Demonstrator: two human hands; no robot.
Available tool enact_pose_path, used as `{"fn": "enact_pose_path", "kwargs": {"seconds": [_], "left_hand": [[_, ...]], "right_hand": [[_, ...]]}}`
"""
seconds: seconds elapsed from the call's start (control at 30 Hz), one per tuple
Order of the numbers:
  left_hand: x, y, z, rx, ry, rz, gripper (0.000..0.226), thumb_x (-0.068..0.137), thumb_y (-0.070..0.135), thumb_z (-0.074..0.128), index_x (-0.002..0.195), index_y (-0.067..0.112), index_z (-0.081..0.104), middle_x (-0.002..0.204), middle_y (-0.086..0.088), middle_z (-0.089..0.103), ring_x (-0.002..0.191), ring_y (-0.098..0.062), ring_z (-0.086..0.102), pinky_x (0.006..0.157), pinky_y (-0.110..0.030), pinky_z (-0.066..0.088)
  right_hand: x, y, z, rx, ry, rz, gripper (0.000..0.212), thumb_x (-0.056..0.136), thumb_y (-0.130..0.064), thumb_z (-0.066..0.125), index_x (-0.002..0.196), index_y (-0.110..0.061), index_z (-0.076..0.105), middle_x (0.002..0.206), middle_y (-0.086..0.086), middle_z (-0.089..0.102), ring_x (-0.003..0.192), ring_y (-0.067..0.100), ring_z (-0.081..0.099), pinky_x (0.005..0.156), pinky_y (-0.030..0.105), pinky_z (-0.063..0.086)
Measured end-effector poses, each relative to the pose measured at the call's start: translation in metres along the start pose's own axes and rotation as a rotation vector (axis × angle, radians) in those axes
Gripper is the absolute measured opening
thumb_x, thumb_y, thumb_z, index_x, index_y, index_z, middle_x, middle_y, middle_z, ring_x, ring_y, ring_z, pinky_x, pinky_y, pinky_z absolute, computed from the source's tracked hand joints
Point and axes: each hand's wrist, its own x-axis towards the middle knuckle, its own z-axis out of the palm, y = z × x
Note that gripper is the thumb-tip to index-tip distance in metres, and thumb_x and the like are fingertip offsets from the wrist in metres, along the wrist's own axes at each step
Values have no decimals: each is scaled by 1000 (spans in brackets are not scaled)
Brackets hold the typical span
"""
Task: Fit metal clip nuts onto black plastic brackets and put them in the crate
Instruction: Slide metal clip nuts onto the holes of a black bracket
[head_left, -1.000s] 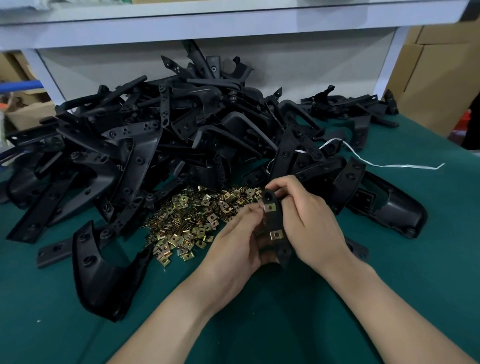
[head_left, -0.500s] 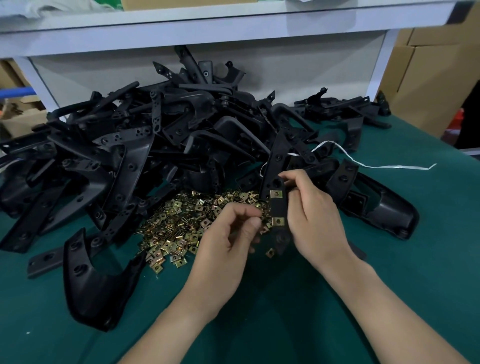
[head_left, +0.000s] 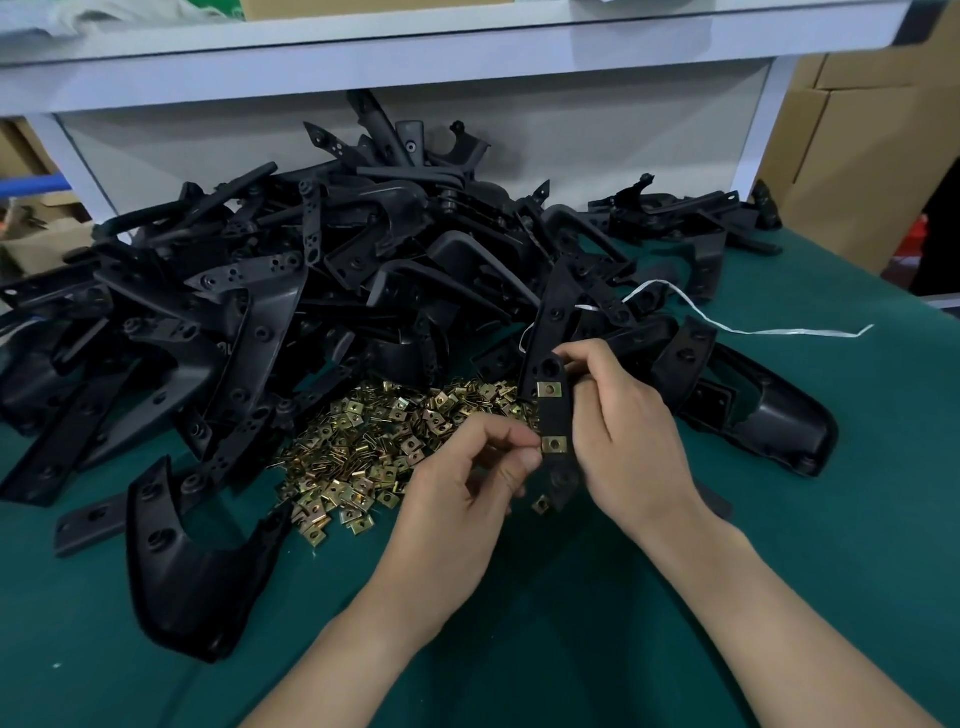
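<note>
Held item: one black bracket (head_left: 549, 415), just right of frame centre, above the bench (head_left: 779, 561). Its long axis runs almost straight up and down the frame, lower end towards the person.

Right hand (head_left: 631, 447): wrapped round the bracket's right edge, fingers curled over its upper end, gripping it firmly.

Left hand (head_left: 462, 499): directly left of the bracket, fingers curled and thumb and forefinger tips drawn together against its left edge. Whether they pinch a nut cannot be told.

Fitted parts: an upper clip nut (head_left: 550, 388) and a lower clip nut (head_left: 554, 444) sit on the bracket, one above the other. The left fingertips are level with the lower one and touch or nearly touch it.

Judgement: the lower nut is probably being seated, so any push must go rightward across the short axis, against the right hand's grip. The left hand is the nearer to the loose clip nuts (head_left: 384, 447), left of centre.

Stock: the bracket pile (head_left: 311, 291) fills the upper left and centre.

Containers: none in view; the crate is not visible, so its contents are unverified.
</note>
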Motion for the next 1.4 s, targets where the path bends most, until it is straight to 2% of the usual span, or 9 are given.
{"fn": "enact_pose_path", "kwargs": {"seconds": [0.17, 0.37, 0.57, 0.77, 0.9, 1.03, 1.13, 1.27, 1.4], "left_hand": [[1, -2, 0, 26, 16, 16, 10, 95, 32, 61, 94, 41, 64, 82, 13, 66, 73, -6, 60, 67, -26, 53], [1, -2, 0, 38, 28, 13, 11, 89, 46, 56, 96, 41, 63, 83, 11, 66, 71, -8, 61, 65, -29, 53], [1, -4, 1, 63, 38, 12, 15, 97, 25, 59, 95, 40, 62, 82, 9, 65, 69, -10, 60, 63, -29, 52], [1, -6, 1, 110, 42, 12, 22, 100, 20, 58, 94, 41, 60, 83, 14, 64, 66, -8, 59, 61, -23, 51], [1, -7, 2, 116, 48, 15, 17, 98, 25, 57, 95, 41, 60, 83, 13, 64, 66, -9, 59, 61, -27, 51], [2, -5, 0, 77, 9, 20, 8, 99, 34, 53, 97, 39, 60, 83, 10, 64, 67, -10, 61, 60, -25, 52], [0, -3, 0, 22, -58, -16, 18, 100, 45, 48, 99, 34, 62, 78, 1, 64, 68, -15, 63, 60, -33, 53], [1, -2, -1, 41, -127, -69, 28, 100, 45, 49, 83, 26, 61, 70, -6, 63, 71, -27, 63, 64, -44, 50], [2, -6, -3, 113, -136, -98, 28, 101, 41, 50, 77, 28, 57, 67, -1, 64, 66, -17, 63, 63, -34, 51]], "right_hand": [[0, -1, 0, -9, -5, -3, 31, 96, -29, 28, 116, -41, 48, 72, -25, 53, 72, -4, 55, 53, 16, 29], [-2, -2, 1, -36, -15, -8, 32, 96, -29, 28, 118, -38, 49, 71, -25, 51, 71, -4, 55, 53, 16, 27], [-2, -2, 2, -60, -25, -17, 33, 97, -28, 28, 120, -33, 51, 76, -26, 51, 68, -3, 53, 55, 16, 27], [-3, 0, 2, -97, -27, -23, 28, 104, -17, 37, 123, -29, 52, 77, -25, 50, 68, -4, 52, 55, 15, 28], [-3, -1, 2, -91, -37, -27, 28, 103, -17, 37, 124, -27, 53, 85, -20, 54, 70, -3, 52, 57, 16, 31], [-2, 0, 2, -75, -41, -10, 27, 104, -16, 37, 122, -28, 53, 78, -22, 53, 68, -1, 53, 56, 18, 30], [-3, -2, 2, -83, -76, -15, 26, 103, -19, 36, 119, -32, 52, 84, -23, 54, 71, 3, 54, 59, 19, 35], [-8, -7, 5, -148, -127, -72, 28, 100, -24, 33, 119, -30, 52, 101, -18, 62, 81, 8, 60, 66, 34, 47], [-11, -8, 9, -204, -113, -110, 33, 100, -30, 29, 122, -28, 52, 106, -12, 67, 81, 12, 64, 63, 37, 51]]}}
